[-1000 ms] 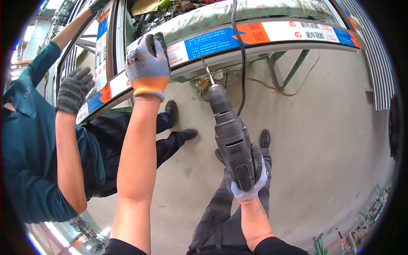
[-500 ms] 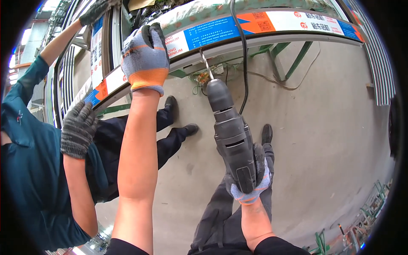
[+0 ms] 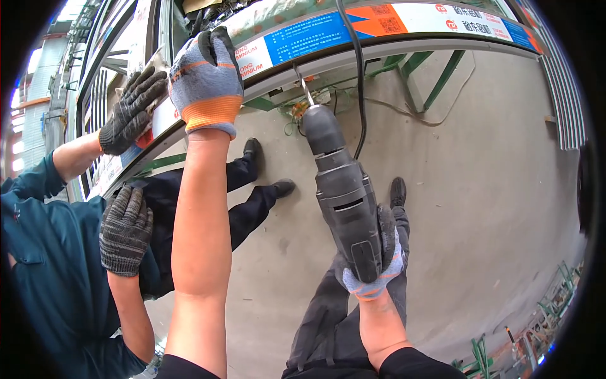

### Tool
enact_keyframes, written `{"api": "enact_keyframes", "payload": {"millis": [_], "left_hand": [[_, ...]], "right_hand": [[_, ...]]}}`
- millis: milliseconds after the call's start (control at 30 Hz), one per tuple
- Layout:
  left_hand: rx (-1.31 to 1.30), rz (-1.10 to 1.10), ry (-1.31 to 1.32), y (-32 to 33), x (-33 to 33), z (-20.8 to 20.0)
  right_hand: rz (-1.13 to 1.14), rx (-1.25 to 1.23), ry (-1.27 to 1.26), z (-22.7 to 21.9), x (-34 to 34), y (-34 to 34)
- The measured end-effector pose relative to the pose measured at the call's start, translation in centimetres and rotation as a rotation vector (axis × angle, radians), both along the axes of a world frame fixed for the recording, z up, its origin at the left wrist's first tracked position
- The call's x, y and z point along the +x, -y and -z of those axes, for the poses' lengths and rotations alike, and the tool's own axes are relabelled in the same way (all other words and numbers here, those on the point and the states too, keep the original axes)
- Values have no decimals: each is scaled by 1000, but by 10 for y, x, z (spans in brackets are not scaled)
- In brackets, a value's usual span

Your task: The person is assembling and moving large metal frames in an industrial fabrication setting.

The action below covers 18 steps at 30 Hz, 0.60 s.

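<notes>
My left hand (image 3: 205, 79), in a grey knit glove w/ orange cuff, is pressed flat on the long aluminium frame section wrapped in blue-orange-white protective film (image 3: 328, 35), fingers curled over its top edge: closed on it, arm straight, probably to brace the piece vs. drill push. My right hand (image 3: 371, 265), in a grey-blue glove, is wrapped tight round the grip of the dark grey corded power drill (image 3: 341, 189), which runs up and away from that hand. The thin metal drill bit (image 3: 305, 88) meets the underside edge of the frame, just right of my left hand; contact pt. itself too small to confirm. The black power cord (image 3: 358, 76) loops up past the chuck and over the frame, so clear of the bit. Left of my left hand, a co-worker's hand in a dark knit glove (image 3: 131, 110) rests on the same frame, apparently steadying it; that person's other gloved hand (image 3: 125, 230) hangs lower, fingers spread, holding nothing, near the teal work jacket (image 3: 44, 265). Grey concrete floor (image 3: 480, 208) below both my hands; green metal stand legs (image 3: 442, 79) under the frame, up-right of the drill.
</notes>
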<state>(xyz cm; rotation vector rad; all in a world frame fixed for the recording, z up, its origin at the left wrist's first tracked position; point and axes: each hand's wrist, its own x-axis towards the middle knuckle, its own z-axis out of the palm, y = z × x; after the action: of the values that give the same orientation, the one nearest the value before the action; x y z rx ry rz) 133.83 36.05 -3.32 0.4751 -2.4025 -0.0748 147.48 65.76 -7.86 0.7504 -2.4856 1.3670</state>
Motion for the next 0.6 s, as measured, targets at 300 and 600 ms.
{"api": "enact_keyframes", "payload": {"millis": [300, 600], "left_hand": [[81, -21, 14, -1, -1, -1], [74, 3, -17, -11, -3, -6]], "right_hand": [[47, -6, -23, -2, -14, 20], [75, 2, 79, -4, -4, 25]]}}
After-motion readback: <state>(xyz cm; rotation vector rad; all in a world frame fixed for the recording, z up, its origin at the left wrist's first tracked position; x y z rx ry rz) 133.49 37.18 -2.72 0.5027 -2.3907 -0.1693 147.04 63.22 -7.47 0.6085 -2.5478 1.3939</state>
